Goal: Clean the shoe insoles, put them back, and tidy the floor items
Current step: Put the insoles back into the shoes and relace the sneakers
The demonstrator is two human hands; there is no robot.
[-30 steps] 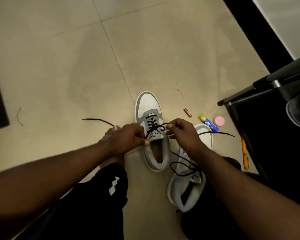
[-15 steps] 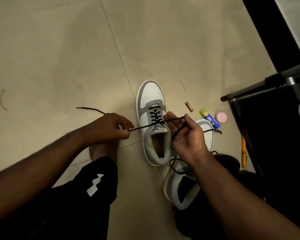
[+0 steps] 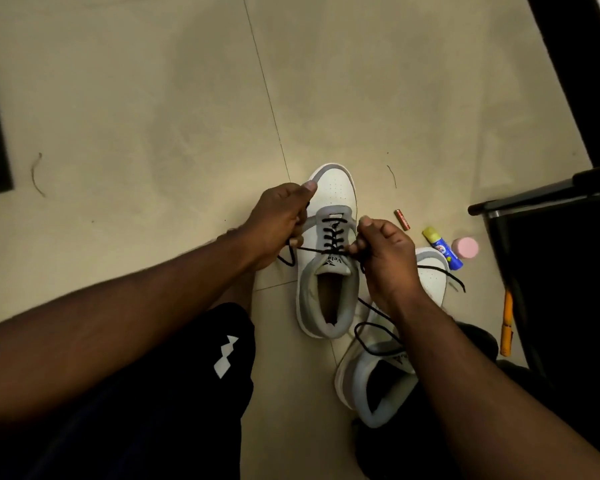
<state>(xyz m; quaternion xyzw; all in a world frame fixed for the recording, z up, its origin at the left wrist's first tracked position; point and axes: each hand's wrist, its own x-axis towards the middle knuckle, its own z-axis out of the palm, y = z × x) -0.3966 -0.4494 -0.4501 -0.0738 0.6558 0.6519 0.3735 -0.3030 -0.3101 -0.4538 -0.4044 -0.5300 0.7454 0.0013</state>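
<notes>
A white and grey sneaker stands on the tiled floor, toe pointing away, with a black lace threaded up its front. My left hand grips one lace end at the shoe's left side. My right hand pinches the other end at the shoe's right side, by the tongue. A second matching sneaker lies nearer me on the right, partly under my right forearm, its lace loose.
To the right on the floor lie a small copper battery, a blue and yellow glue stick, a pink round cap and an orange pen. A black furniture frame stands at right. Thin threads lie on the tiles.
My left hand has moved from the floor left of the shoe up to its toe side, drawing the lace in. My right hand has curled tighter on its lace end.
</notes>
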